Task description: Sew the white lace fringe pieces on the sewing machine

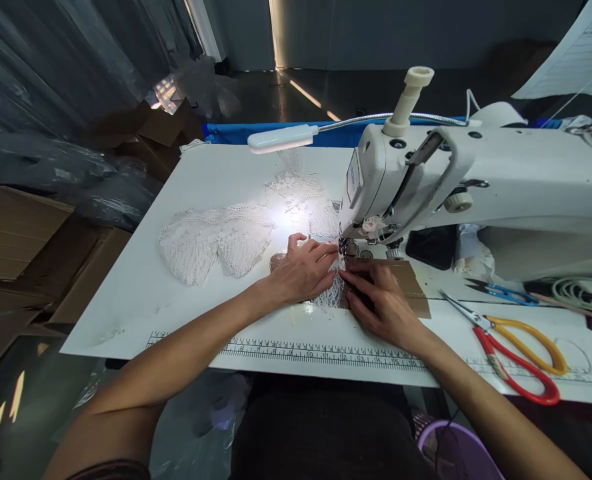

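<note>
A strip of white fringed lace trim (331,297) lies under the needle area of a white sewing machine (371,173). My left hand (303,267) rests on the trim left of the needle, its fingers stretched out and pressing down. On the right side, my right hand (383,303) touches the fringe edge with its index fingertip, its thumb apart below. Beneath the right hand sits a brown cardboard piece (413,287). More white lace (216,240) spreads over the table to the left and behind. The stitching point is partly hidden by my fingers.
Red-and-yellow-handled scissors (519,350) and blue thread snips (509,293) lie at the right. A lit lamp (282,139) hangs over the lace. A printed ruler (296,350) runs along the table's front edge. Cardboard boxes (19,233) stand left; a purple basket (459,450) is below.
</note>
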The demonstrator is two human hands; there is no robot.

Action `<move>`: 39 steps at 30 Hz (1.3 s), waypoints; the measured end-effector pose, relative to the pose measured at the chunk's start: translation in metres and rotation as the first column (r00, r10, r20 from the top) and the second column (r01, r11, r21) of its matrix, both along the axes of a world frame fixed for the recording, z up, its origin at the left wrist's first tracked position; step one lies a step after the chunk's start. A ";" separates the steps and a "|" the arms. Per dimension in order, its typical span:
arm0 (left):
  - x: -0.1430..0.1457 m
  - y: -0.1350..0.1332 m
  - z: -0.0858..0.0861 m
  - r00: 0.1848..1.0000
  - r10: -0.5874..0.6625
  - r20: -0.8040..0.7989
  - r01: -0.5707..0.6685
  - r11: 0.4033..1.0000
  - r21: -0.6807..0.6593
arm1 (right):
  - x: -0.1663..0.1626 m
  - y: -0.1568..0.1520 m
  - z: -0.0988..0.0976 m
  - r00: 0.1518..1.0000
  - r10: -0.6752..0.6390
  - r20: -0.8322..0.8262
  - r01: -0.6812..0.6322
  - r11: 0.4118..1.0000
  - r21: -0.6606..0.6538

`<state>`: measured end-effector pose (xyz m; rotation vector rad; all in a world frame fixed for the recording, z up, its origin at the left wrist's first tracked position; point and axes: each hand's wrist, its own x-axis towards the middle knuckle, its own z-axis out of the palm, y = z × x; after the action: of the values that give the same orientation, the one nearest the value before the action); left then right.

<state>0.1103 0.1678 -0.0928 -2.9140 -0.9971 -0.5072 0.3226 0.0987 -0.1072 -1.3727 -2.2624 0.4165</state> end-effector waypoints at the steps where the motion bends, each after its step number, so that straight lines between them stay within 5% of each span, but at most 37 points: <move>1: 0.000 0.001 0.000 1.000 -0.009 0.005 0.009 1.000 0.010 | 0.000 0.000 0.000 1.000 -0.004 0.001 0.004 1.000 -0.001; 18: 0.001 0.010 0.001 0.999 0.026 0.043 -0.024 0.999 -0.049 | 0.001 0.006 0.005 1.000 -0.001 -0.026 0.000 1.000 -0.029; 22: -0.003 0.039 0.008 0.989 0.096 0.115 -0.093 0.995 -0.035 | 0.013 0.007 0.014 0.994 0.010 -0.113 -0.019 0.997 -0.077; 28: -0.009 0.083 0.023 0.994 -0.016 -0.108 0.005 0.995 -0.099 | 0.031 0.002 0.026 0.988 -0.005 -0.154 -0.005 0.998 -0.070; 32: -0.019 0.058 0.025 0.994 -0.089 0.062 0.092 0.995 -0.045 | 0.037 -0.006 0.026 0.983 0.007 -0.184 -0.011 1.000 -0.021; 36: -0.029 0.014 0.022 0.940 -0.322 0.113 0.337 0.929 -0.153 | 0.022 -0.011 0.022 0.984 0.038 -0.175 -0.034 0.999 0.025; 39: -0.031 -0.001 0.015 0.926 -0.355 0.129 0.373 0.912 -0.171 | 0.005 -0.012 0.018 0.983 0.135 -0.122 -0.129 0.990 0.055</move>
<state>0.0793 0.1669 -0.0773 -3.2988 -0.5275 -0.5958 0.3274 0.0867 -0.0894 -1.1439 -2.2518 0.4767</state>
